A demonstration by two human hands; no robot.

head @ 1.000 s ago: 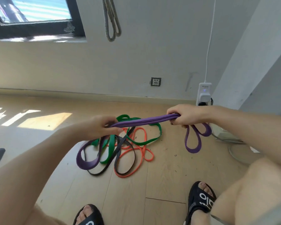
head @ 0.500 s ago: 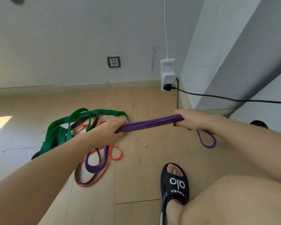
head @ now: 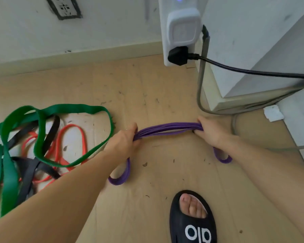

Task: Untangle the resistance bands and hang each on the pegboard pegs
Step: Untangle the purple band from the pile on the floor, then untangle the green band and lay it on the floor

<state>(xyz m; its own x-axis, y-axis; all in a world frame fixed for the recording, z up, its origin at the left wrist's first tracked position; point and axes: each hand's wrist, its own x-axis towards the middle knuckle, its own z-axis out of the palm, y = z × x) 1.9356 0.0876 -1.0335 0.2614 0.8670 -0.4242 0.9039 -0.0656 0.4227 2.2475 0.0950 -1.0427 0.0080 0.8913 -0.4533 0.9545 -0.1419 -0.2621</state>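
Purple band point(head: 167, 129) bunched between both hands, left point(head: 124, 139), right point(head: 211, 131)

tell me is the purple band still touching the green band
Apart. The head view shows bare floor between the purple band, held by both hands, and the green band.

You hold a solid purple band point(head: 167, 129), folded into several strands, over a pale tan wood-grain floor point(head: 147, 85) flecked with small dark specks. To your left lie a deep green band point(head: 63, 109), a bright orange-red band point(head: 81, 135) and a black band point(head: 51, 130). Your slipper point(head: 191, 225) is black with white lettering, the wall point(head: 112, 23) is off-white, and a black plug point(head: 178, 56) with a black cable sits in a white socket block point(head: 165, 32) showing a blue light.
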